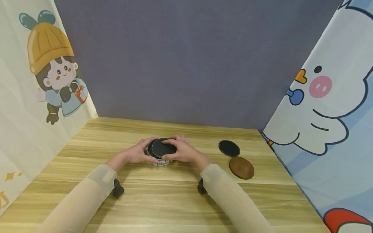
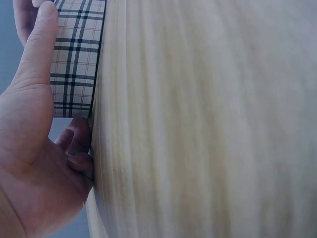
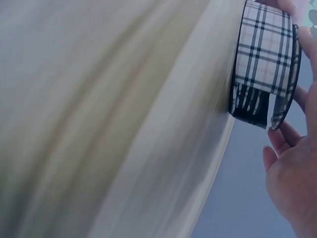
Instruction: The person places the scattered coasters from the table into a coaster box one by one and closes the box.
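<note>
A low round plaid holder (image 1: 160, 162) with a dark rim stands on the table between both hands. My left hand (image 1: 138, 153) grips it from the left, thumb along the plaid wall (image 2: 74, 59) and fingers round the far side. Over its top, my right hand (image 1: 184, 151) holds a round black coaster (image 1: 163, 148) by the edges, thumb at the near side and fingers at the far side. The coaster sits slightly tilted against the holder's opening. In the right wrist view a cutout shows in the holder's wall (image 3: 262, 54), and the coaster's underside (image 3: 283, 106) looks plaid.
To the right lie another black coaster (image 1: 229, 148) and a brown disc (image 1: 241, 168), edges close together. The wood-grain table (image 1: 163, 204) ends at a grey backdrop (image 1: 175, 64). Printed cartoon sheets stand at left (image 1: 17, 113) and right (image 1: 344, 129).
</note>
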Motion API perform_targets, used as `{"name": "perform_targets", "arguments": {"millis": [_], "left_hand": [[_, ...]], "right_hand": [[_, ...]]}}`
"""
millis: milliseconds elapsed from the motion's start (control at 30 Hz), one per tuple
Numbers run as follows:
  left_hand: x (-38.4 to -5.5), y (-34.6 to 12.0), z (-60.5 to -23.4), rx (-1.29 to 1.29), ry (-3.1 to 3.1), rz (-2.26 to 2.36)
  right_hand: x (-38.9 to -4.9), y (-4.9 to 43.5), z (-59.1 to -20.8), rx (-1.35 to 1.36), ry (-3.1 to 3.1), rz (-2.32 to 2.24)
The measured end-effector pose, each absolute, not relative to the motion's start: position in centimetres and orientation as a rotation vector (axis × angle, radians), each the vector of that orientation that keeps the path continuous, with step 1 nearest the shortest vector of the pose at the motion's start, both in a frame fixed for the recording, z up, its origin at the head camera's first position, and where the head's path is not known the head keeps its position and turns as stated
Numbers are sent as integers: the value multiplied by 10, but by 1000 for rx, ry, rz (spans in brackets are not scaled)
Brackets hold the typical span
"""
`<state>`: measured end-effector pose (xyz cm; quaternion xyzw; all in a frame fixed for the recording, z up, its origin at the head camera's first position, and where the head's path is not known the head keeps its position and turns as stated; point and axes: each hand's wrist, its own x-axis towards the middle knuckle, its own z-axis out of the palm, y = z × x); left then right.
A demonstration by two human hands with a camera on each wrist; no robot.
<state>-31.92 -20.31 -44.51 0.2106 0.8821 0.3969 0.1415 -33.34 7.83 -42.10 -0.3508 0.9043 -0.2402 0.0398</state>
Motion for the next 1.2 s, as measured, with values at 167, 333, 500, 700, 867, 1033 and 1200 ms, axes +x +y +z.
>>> {"name": "perform_targets", "arguments": {"millis": [167, 333, 500, 700, 867, 1033, 1200], "left_hand": [[-319, -202, -446, 592, 2543, 1144], [-319, -201, -446, 587, 2556, 1141], [-319, -203, -446, 591, 2556, 1145], [-321, -204, -446, 593, 2565, 1127], [-320, -203, -445, 600, 2568, 1119], [-320, -203, -445, 604, 2559, 1139], [-321, -203, -447, 606, 2574, 1141]], "right_hand": [[-335, 71, -424, -1079, 2766, -723], [-335, 70, -424, -1062, 2750, -736], [-336, 70, -425, -1061, 2744, -710], [-336, 72, -425, -1064, 2732, -677], [-335, 73, -424, -1080, 2722, -654], [-335, 74, -425, -1077, 2720, -657], [-334, 83, -424, -1068, 2718, -706]]}}
